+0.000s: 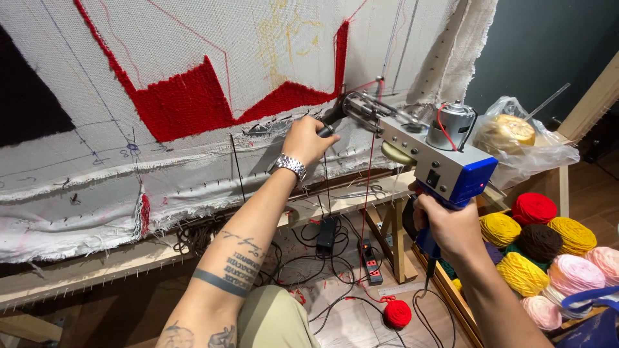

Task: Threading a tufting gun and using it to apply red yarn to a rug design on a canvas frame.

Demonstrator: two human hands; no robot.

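- We hold a grey and blue tufting gun (431,158) up at a stretched white backing cloth (193,38), its metal nose right against the fabric just below a patch of red tufted yarn (187,103).
- Our left hand (308,138) is closed around the black front handle of the tufting gun, fingers curled tight, next to the cloth; a silver metal wristwatch (290,165) sits on that wrist.
- Our right hand (448,225) is clamped on the blue rear grip of the gun, lower and to the right, well apart from the cloth.
- A thin red yarn strand (367,187) runs down from the gun's nose to a small red ball of yarn (397,313) lying on the floor.
- A black tufted area (29,96) fills the cloth's upper left corner.
- The cloth is pinned on a pale wooden frame (84,267), and its frayed lower edge hangs over the bar.
- Under the frame, black cables (303,258) tangle around a black power strip (370,261) on the floor.
- To the right, a wooden crate (451,293) holds round yarn balls in red, yellow, brown and pink (548,248), packed close together.
- Above them, a clear crinkled plastic bag (535,145) wraps a golden yarn cone; we can make out no label on it.
- Our knee in olive trousers (274,319) shows at the bottom edge.
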